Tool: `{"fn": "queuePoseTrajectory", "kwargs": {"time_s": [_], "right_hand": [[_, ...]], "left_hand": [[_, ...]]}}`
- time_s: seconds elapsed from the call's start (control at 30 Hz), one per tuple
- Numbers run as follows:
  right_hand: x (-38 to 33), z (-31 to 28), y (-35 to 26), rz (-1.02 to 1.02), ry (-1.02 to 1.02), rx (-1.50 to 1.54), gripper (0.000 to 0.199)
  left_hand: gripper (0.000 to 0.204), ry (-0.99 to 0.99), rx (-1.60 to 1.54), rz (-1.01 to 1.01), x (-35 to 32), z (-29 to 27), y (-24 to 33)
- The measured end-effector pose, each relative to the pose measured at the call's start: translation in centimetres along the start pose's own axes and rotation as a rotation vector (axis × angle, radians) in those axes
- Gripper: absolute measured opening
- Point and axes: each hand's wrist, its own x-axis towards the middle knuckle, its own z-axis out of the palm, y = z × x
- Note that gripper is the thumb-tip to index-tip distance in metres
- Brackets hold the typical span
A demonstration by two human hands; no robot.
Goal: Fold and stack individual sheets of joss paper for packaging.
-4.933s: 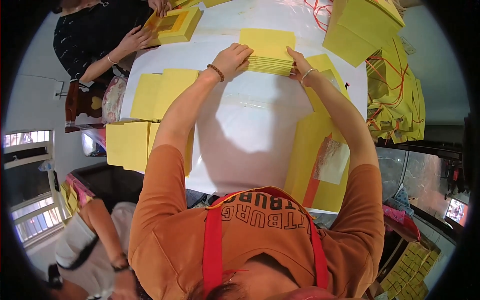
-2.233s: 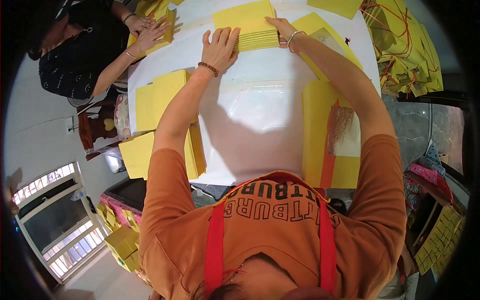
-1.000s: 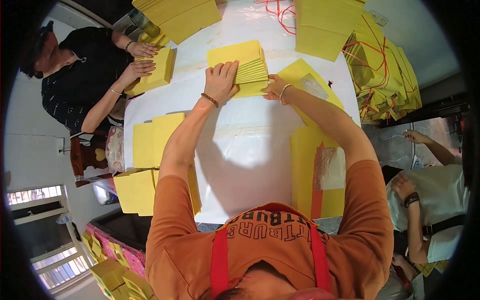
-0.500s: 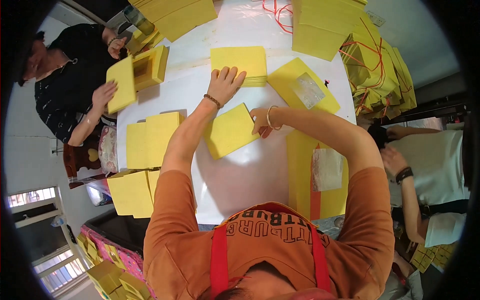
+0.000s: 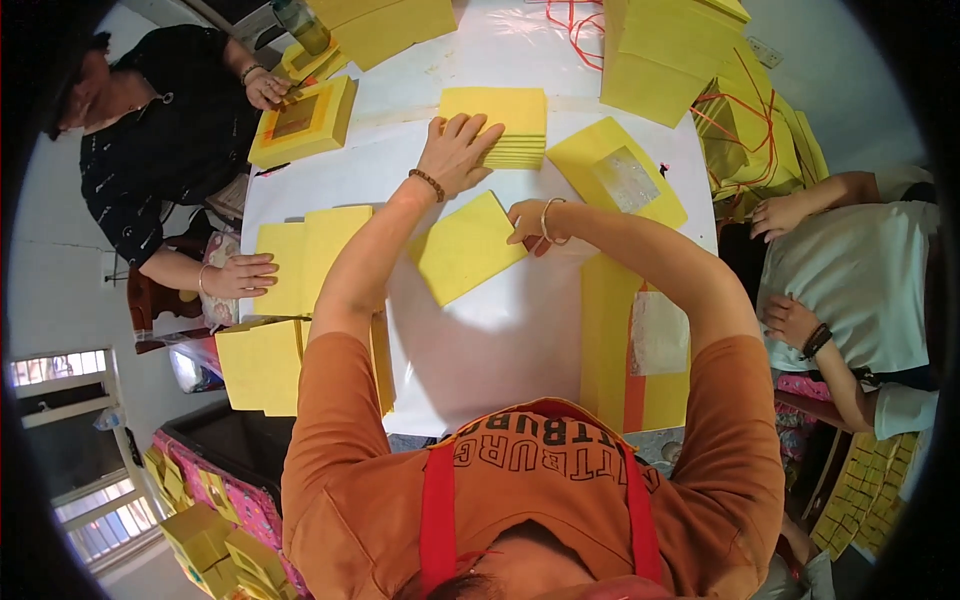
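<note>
A pile of flat yellow cards (image 5: 495, 110) lies in the middle of the table, fanned along its near edge. My left hand (image 5: 452, 155) is spread over that pile's left side, its fingers stretched out. Just nearer to me, a single yellow card (image 5: 465, 255) lies at a slant. My right hand (image 5: 537, 224) has its right corner between thumb and fingers; part of the grip is hidden. Right of the pile, a yellow sheet (image 5: 580, 160) carries a patch of clear, shiny film.
Yellow piles (image 5: 335, 250) stand left of my arm. A seated person's hand (image 5: 245, 275) reaches them, beside a framed yellow box (image 5: 305, 125). A large yellow panel (image 5: 608, 350) lies by my right elbow. Tall yellow stacks (image 5: 655, 65) and red cord (image 5: 575, 35) lie at the far side.
The person on the left has put down a yellow piece and moved a hand to the left pile. The person on the right has shifted their hands. My hands have barely moved.
</note>
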Motion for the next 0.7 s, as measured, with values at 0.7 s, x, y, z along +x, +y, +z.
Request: {"fn": "queuePoseTrajectory", "kwargs": {"time_s": [0.7], "right_hand": [[-1.8, 6.1, -1.6, 0.203, 0.39, -0.09, 0.021]], "left_hand": [[0.063, -0.151, -0.151, -0.539, -14.8, -0.6, 14.2]]}}
